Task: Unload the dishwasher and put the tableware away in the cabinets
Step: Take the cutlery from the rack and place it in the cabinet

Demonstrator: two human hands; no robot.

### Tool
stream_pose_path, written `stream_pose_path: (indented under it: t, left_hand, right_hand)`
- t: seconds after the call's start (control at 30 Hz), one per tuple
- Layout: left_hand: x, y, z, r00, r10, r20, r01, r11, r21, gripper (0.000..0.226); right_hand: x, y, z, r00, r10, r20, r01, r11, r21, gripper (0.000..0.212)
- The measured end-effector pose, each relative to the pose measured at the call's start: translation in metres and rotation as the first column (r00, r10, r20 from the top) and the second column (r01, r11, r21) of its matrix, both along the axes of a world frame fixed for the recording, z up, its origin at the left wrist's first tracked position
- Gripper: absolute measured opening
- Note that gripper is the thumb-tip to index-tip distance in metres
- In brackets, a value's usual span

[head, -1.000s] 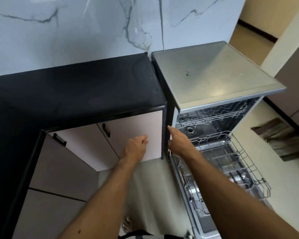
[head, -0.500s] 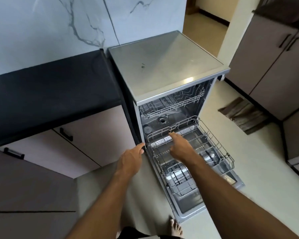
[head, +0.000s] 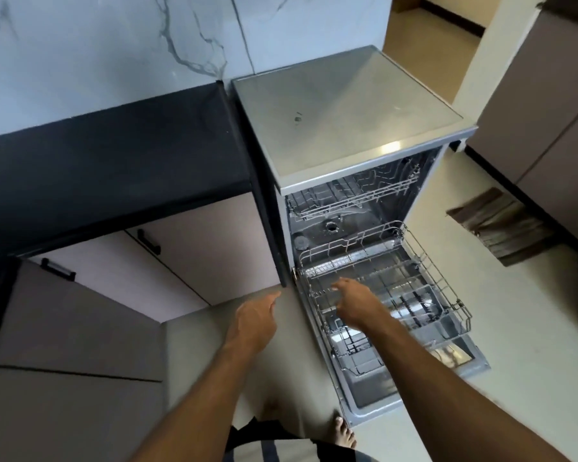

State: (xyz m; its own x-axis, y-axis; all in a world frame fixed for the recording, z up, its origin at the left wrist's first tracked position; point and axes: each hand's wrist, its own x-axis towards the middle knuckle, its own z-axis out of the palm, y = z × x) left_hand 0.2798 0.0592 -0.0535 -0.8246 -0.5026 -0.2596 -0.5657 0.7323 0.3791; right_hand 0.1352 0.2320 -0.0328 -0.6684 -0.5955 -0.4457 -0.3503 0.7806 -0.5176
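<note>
Hands empty, fingers relaxed: right hand [head: 351, 303] over lower rack [head: 414, 278], left hand [head: 256, 320] beside dishwasher [head: 347, 118]. Rack looks bare; advise pushing it in squarely before shutting the door.

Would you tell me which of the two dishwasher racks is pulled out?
The lower rack, under the right hand, is pulled out over the open door. The upper rack sits inside the tub.
</note>
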Motion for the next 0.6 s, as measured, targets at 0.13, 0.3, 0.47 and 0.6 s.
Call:
stream_pose_path:
  t: [0.13, 0.3, 0.47, 0.6]
  left_hand:
    - [0.027, -0.018, 0.013, 0.994, 0.091, 0.052, -0.091, 0.996, 0.001, 0.051]
    - [0.050, -0.074, 0.050, 0.961, 0.261, -0.091, -0.264, 0.964, -0.017, 0.049]
    - [0.056, -0.153, 0.115, 0.897, 0.300, -0.325, -0.337, 0.940, -0.063, 0.043]
    - [0.062, -0.217, 0.175, 0.838, 0.250, -0.485, -0.375, 0.909, -0.180, 0.041]
  right_hand:
    - [0.008, -0.035, 0.004, 0.996, 0.085, -0.010, -0.085, 0.996, -0.004, 0.048]
    - [0.020, -0.110, 0.030, 0.978, 0.193, -0.084, -0.201, 0.975, -0.099, 0.051]
    - [0.026, -0.202, 0.090, 0.945, 0.252, -0.207, -0.297, 0.927, -0.229, 0.053]
    - [0.024, -0.277, 0.155, 0.906, 0.238, -0.351, -0.359, 0.870, -0.338, 0.053]
